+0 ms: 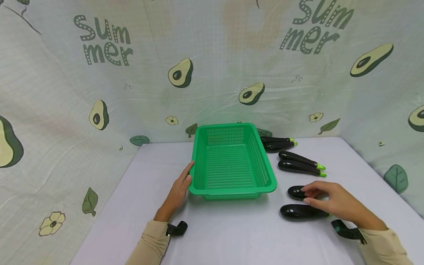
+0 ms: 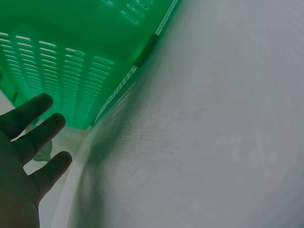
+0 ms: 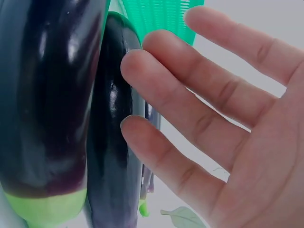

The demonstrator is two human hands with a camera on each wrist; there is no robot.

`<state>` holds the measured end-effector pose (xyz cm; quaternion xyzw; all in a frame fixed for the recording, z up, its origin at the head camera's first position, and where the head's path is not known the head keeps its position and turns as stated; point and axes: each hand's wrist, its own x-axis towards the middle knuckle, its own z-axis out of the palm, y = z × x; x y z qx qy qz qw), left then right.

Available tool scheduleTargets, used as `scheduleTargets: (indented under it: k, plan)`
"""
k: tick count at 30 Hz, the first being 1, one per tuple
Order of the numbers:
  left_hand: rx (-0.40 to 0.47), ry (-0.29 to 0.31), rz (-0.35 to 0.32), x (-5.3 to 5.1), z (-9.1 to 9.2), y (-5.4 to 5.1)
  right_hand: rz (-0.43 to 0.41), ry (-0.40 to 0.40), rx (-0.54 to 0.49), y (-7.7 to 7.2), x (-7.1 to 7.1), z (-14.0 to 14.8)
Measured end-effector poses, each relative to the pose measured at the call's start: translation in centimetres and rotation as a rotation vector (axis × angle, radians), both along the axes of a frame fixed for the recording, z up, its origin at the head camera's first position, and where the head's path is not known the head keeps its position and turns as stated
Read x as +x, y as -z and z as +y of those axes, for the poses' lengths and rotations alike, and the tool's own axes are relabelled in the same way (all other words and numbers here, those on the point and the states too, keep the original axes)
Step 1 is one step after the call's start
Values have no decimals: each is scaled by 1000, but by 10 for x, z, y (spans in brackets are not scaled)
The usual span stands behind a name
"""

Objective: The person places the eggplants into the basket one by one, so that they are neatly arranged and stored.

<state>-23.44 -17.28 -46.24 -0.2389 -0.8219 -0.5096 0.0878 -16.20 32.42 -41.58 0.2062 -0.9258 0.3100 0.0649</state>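
A green plastic basket with slotted walls stands mid-table. My left hand is at its left side, the fingers fairly straight against or close to the wall; in the left wrist view the fingers are spread below the slotted side. Two glossy dark eggplants lie at the near right, one nearer and one just behind it. Over the one behind, my right hand hovers or lightly touches, hiding its stem end. In the right wrist view the fingers are extended, with fingertips at that eggplant's side.
Further back on the right lie a middle pair of eggplants and a far pair, the latter partly behind the basket's rim. A white cloth covers the table. Behind it hangs a curtain printed with avocados.
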Motion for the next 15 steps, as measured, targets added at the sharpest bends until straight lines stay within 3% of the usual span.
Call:
scheduleTargets:
  k: [15]
  plan:
    - [10,5,-34,-1,-1,1,-73,-61,98,-2,0,3]
